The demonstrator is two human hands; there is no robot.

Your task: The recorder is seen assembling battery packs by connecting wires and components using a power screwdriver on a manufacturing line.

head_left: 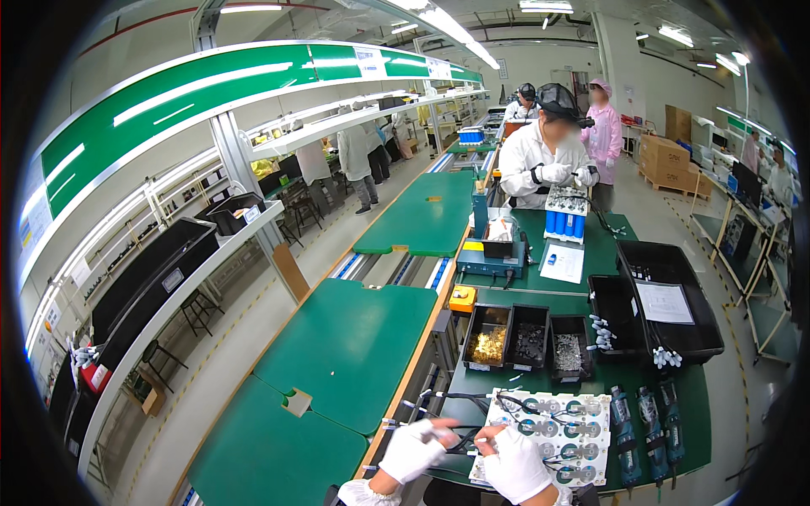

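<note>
Both hands wear white gloves with bare fingertips. My left hand (415, 451) is closed around black cables (464, 436) beside the left edge of a white panel. My right hand (515, 468) has its fingers pinched together over that panel's lower left part; what they hold is too small to make out. The white panel (596, 432) carries rows of round metal discs, with black wires lying across it. Several white-tipped cable ends (411, 405) stick out to the left, over the bench edge.
Black bins of gold parts (489, 346), dark parts (530, 344) and silver parts (569, 352) stand beyond the panel. Power screwdrivers (625, 434) lie to its right. A large black tray (675, 295) holds a paper sheet. Left runs a green-topped conveyor (346, 337). A co-worker (548, 156) works ahead.
</note>
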